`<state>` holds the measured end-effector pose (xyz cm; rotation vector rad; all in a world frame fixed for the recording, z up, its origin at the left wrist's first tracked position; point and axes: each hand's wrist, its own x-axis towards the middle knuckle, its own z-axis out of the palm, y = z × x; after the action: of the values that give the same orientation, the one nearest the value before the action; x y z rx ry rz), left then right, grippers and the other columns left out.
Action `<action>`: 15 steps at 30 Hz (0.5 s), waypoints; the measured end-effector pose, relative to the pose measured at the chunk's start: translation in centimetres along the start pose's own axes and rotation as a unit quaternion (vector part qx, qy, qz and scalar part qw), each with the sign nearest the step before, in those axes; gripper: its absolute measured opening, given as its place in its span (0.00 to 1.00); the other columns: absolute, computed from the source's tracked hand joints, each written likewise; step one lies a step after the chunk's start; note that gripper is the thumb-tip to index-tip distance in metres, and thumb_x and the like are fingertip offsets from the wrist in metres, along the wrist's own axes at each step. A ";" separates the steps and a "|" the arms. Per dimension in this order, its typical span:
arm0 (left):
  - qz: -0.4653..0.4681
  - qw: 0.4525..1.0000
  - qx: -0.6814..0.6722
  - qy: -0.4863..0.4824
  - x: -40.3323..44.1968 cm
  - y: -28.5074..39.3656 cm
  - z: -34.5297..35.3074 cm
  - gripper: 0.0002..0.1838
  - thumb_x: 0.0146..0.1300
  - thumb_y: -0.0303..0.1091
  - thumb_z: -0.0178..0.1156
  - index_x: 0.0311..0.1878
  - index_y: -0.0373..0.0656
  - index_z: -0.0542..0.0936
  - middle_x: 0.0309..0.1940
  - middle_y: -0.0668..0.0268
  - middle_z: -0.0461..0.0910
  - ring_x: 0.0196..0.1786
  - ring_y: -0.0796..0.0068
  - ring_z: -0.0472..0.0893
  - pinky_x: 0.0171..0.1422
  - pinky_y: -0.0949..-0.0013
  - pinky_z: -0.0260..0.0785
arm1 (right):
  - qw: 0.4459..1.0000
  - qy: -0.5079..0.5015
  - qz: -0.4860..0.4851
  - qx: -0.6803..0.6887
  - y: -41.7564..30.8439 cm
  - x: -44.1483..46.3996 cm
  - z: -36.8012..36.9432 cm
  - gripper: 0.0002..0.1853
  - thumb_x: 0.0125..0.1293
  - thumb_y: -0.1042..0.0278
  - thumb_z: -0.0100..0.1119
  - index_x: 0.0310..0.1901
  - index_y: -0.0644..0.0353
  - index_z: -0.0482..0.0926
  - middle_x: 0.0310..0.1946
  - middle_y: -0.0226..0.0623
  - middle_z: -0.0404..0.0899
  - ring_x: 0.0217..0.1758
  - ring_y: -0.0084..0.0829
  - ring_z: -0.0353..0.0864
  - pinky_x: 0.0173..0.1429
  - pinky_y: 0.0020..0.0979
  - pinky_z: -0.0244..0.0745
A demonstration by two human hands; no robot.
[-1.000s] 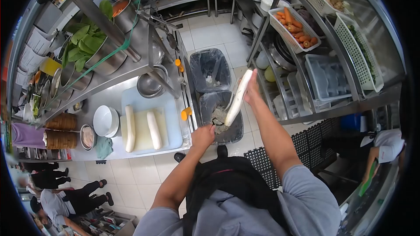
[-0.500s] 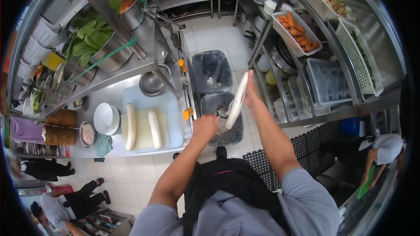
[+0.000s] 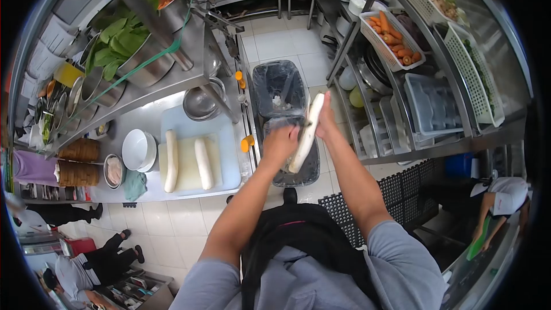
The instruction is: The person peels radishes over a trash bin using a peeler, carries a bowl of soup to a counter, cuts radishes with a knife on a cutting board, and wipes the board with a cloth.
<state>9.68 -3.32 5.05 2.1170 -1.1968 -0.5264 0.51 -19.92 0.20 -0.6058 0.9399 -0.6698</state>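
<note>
White radishes (image 3: 309, 132), one held, two on board (image 3: 231, 158)

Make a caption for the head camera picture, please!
Right hand holding a long white vegetable over a black bin, left hand close beside it.

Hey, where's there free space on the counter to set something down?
The blue cutting board has a bare strip to the right of the two white vegetables, and another patch between them and the metal bowl. Left of the board is crowded: white bowls, green cloth, steamer baskets. The left hand and held vegetable crowd the near bin.
</note>
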 end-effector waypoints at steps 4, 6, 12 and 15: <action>-0.017 0.995 0.085 -0.053 -7.1 -5.4 2.4 0.16 0.71 0.47 0.57 0.35 0.45 0.84 0.30 0.49 0.84 0.37 0.39 0.83 0.41 0.41 0.75 | 0.997 0.042 -0.061 0.035 -3.0 1.1 -2.1 0.40 0.69 0.19 0.41 0.41 0.57 0.75 0.28 0.37 0.78 0.29 0.34 0.78 0.36 0.36 0.78; -0.017 0.995 0.088 -0.044 -7.2 -6.3 2.2 0.16 0.71 0.47 0.57 0.36 0.46 0.84 0.30 0.49 0.84 0.37 0.39 0.84 0.41 0.41 0.75 | 0.995 0.050 -0.076 0.042 -4.2 1.2 -2.6 0.38 0.70 0.21 0.41 0.44 0.57 0.74 0.28 0.37 0.77 0.30 0.34 0.79 0.38 0.35 0.78; 0.046 0.994 0.067 0.072 0.6 2.3 -2.2 0.16 0.73 0.47 0.54 0.39 0.45 0.84 0.31 0.50 0.86 0.37 0.42 0.86 0.40 0.44 0.77 | 0.998 -0.023 -0.058 -0.030 -3.3 0.5 -1.5 0.39 0.70 0.20 0.41 0.40 0.56 0.79 0.27 0.36 0.79 0.29 0.31 0.80 0.35 0.36 0.76; 0.009 0.996 0.056 0.061 4.3 5.1 -2.8 0.16 0.72 0.47 0.55 0.39 0.47 0.85 0.34 0.49 0.85 0.40 0.40 0.84 0.44 0.41 0.76 | 0.991 -0.006 -0.002 -0.132 -1.9 -1.2 -0.1 0.38 0.72 0.23 0.42 0.39 0.56 0.80 0.28 0.35 0.79 0.28 0.31 0.79 0.34 0.35 0.75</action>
<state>10.50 -8.03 10.52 2.1967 -1.1994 -0.3220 -0.60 -20.30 2.16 -0.8454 1.0252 -0.5489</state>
